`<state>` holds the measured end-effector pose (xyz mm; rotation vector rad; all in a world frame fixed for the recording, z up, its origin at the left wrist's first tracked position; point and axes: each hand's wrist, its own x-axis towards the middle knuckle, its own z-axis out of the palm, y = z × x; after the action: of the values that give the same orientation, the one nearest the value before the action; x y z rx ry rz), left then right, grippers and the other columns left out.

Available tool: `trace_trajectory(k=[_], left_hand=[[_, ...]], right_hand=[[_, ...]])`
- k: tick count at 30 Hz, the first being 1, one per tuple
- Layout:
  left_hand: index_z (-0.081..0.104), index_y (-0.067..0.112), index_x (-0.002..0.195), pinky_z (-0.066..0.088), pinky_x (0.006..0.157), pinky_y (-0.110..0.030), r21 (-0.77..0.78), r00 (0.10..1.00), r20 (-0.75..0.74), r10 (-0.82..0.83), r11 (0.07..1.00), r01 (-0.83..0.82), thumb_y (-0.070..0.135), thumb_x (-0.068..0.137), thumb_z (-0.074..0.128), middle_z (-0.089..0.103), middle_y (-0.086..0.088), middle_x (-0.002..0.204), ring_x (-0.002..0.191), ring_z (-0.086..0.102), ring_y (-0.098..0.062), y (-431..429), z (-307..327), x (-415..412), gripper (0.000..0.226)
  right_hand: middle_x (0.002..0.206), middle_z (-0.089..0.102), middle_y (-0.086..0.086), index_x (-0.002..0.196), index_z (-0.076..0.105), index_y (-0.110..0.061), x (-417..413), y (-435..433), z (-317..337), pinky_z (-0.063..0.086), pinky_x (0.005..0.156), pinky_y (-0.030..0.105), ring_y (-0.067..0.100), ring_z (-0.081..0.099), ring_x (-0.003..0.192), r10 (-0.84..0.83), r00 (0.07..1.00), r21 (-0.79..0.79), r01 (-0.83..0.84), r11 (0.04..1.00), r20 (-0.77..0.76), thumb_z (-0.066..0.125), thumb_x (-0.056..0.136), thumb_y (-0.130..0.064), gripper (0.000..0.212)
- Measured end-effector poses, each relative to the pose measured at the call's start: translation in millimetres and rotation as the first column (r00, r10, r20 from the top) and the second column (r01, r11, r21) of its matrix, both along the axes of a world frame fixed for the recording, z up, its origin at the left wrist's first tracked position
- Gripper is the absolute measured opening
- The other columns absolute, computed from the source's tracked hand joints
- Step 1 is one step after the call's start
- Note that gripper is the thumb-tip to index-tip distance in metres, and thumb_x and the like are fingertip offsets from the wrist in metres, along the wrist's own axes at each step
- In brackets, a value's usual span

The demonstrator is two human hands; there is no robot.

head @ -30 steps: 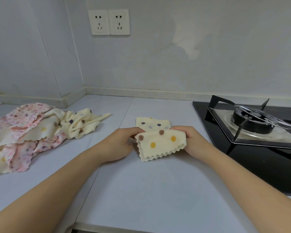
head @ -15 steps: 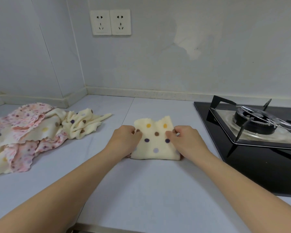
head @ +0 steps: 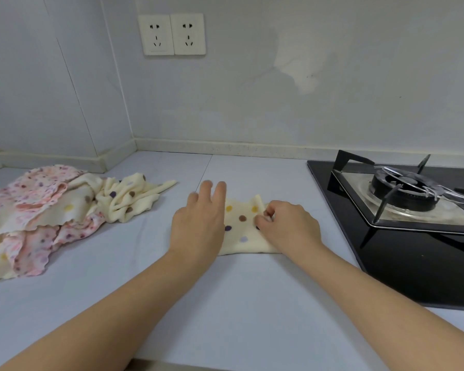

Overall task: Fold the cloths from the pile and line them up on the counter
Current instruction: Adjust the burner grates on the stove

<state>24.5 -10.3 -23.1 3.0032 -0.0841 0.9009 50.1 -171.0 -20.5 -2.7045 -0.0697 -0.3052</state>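
The folded cream cloth with coloured dots lies flat near the middle of the pale grey counter, a little toward its back edge and just left of the black glass gas hob that fills the counter's right end. My left hand lies palm down over the cloth's left edge, fingers straight and slightly spread. It grips nothing, and the fingertips reach past the cloth's far edge, too blurred for me to tell whether they touch the counter. My right hand rests on the cloth's right side with its fingers curled under. Thumb and fingertips are closed in a narrow pinch on the top layer, close to the right edge. The cloth's near edge is a smooth fold facing me, and its far edge rises in a small peak between my hands. Well apart from it, at the counter's left end, sits the loose pile of cream dotted and pink flowered cloths, crumpled and overlapping. Two white wall sockets are set in the wall above the back edge.
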Motion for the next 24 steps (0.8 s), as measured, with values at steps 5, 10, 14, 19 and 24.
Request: trace_trajectory(k=[5, 10, 14, 19, 24], left_hand=[[0.011, 0.018, 0.151, -0.002, 0.118, -0.043, -0.080, 0.852, -0.462, -0.248, 0.968, 0.238, 0.035, 0.103, 0.019, 0.000, 0.002, 0.160, 0.147, -0.002, -0.013, -3.6, -7.3, 1.0, 0.052], [0.007, 0.022, 0.152, -0.010, 0.117, -0.046, -0.117, 0.780, -0.562, -0.274, 0.960, 0.254, 0.037, 0.102, 0.016, -0.004, 0.005, 0.160, 0.146, -0.006, -0.009, 2.7, -6.6, 4.1, 0.053], [0.006, 0.023, 0.152, -0.012, 0.115, -0.047, -0.140, 0.773, -0.562, -0.295, 0.955, 0.263, 0.038, 0.102, 0.016, -0.005, 0.006, 0.160, 0.146, -0.007, -0.008, 2.8, -6.7, 3.2, 0.053], [0.003, 0.032, 0.151, -0.012, 0.115, -0.050, -0.120, 0.773, -0.567, -0.284, 0.957, 0.263, 0.039, 0.102, 0.015, -0.008, 0.005, 0.160, 0.146, -0.009, -0.013, 3.2, -8.9, 3.3, 0.052], [0.012, 0.048, 0.147, -0.015, 0.114, -0.047, -0.229, 0.755, -0.533, -0.381, 0.925, 0.305, 0.038, 0.102, 0.018, -0.004, 0.000, 0.160, 0.146, -0.010, -0.018, 5.1, -10.6, 4.3, 0.046]], right_hand=[[0.071, 0.063, -0.006, 0.080, 0.062, -0.021, 0.2, -8.9, 5.1, 0.043, 0.056, 0.027, 0.018, 0.060, 0.069, 0.038, 0.997, 0.193, -0.024, 0.981, -0.070, 0.050, 0.089, -0.037, 0.022], [0.082, 0.064, 0.011, 0.094, 0.063, -0.011, 1.6, -29.4, 18.4, 0.021, 0.037, 0.020, 0.013, 0.036, 0.034, 0.293, 0.880, 0.637, 0.013, 0.771, -0.373, 0.051, 0.093, -0.038, 0.029], [0.093, 0.059, 0.013, 0.112, 0.058, -0.013, -0.7, -36.2, 26.1, 0.018, 0.036, 0.019, 0.010, 0.028, 0.035, 0.513, 0.694, 0.754, 0.067, 0.653, -0.505, 0.046, 0.096, -0.040, 0.033], [0.064, 0.063, -0.002, 0.097, 0.060, -0.015, -1.4, -31.8, 22.2, 0.031, 0.042, 0.022, 0.014, 0.042, 0.042, 0.182, 0.900, 0.450, 0.017, 0.893, -0.395, 0.049, 0.094, -0.038, 0.026], [0.137, 0.052, -0.005, 0.130, 0.054, -0.023, -0.6, -26.8, 9.7, 0.033, 0.107, 0.032, 0.015, 0.045, 0.127, 0.300, 0.950, 0.119, -0.309, 0.944, 0.087, 0.040, 0.096, -0.016, 0.037]])
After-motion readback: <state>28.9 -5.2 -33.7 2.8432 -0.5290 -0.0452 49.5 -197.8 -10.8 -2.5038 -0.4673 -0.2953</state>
